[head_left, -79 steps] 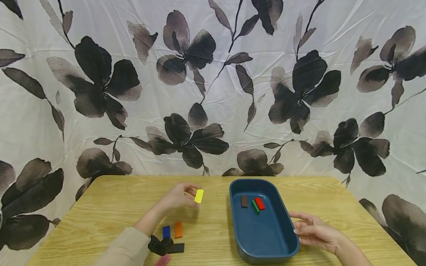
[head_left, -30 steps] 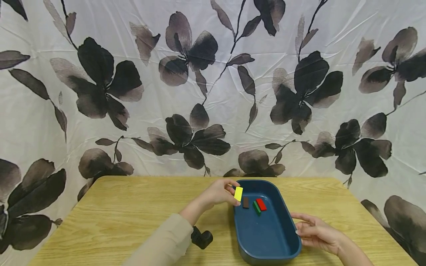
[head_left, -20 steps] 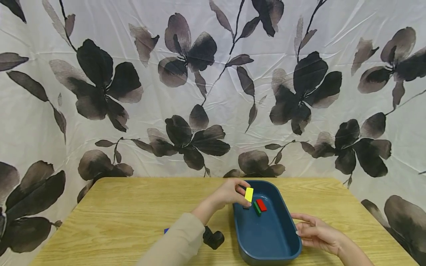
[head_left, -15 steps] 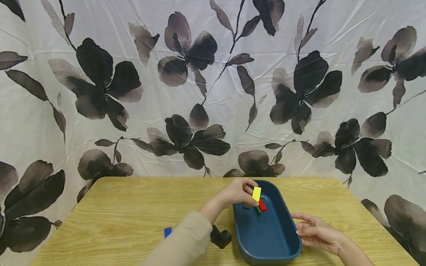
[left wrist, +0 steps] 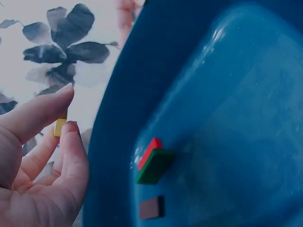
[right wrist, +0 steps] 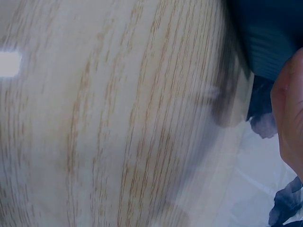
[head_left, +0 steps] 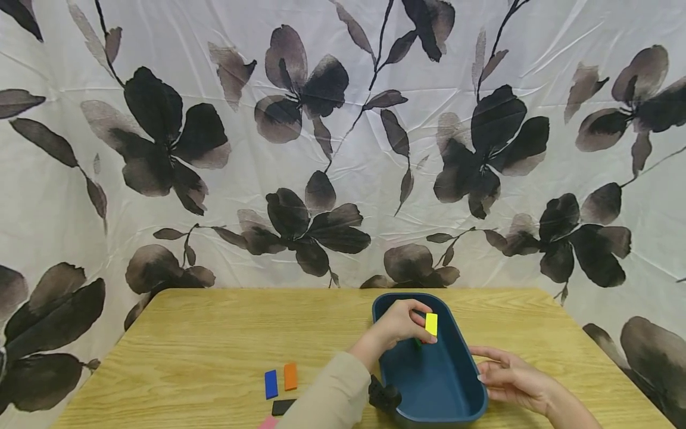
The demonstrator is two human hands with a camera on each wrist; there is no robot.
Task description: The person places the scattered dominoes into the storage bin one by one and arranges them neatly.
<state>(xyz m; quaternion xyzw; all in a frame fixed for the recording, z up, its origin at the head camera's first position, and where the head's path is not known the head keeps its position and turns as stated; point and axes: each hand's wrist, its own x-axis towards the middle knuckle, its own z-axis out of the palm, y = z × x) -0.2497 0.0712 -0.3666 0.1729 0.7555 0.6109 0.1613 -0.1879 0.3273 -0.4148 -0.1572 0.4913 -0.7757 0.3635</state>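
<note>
Between thumb and fingertips, my left hand (head_left: 399, 325) pinches a small yellow block (head_left: 431, 323) above the far part of a dark blue tub (head_left: 436, 381). The left wrist view shows the same yellow block (left wrist: 59, 127) edge-on. Inside the tub lie a red block (left wrist: 150, 152), a green block (left wrist: 156, 167) leaning on or close against it, and a brown block (left wrist: 151, 208). In the head view my left hand hides most of them. My right hand (head_left: 514, 378) rests its extended fingers and thumb against the tub's right outer side.
Left of the tub, a blue block (head_left: 271, 384), an orange block (head_left: 290, 376), a black block (head_left: 282, 407) and a pink block (head_left: 268, 423) lie on the wooden table (head_left: 214, 333). My left sleeve partly covers the last two. A floral cloth (head_left: 343, 149) hangs behind the table.
My left hand has carried the yellow block rightward from over the table to over the tub. Its sleeve has uncovered the loose blocks again. My right hand has stayed at the tub's side.
</note>
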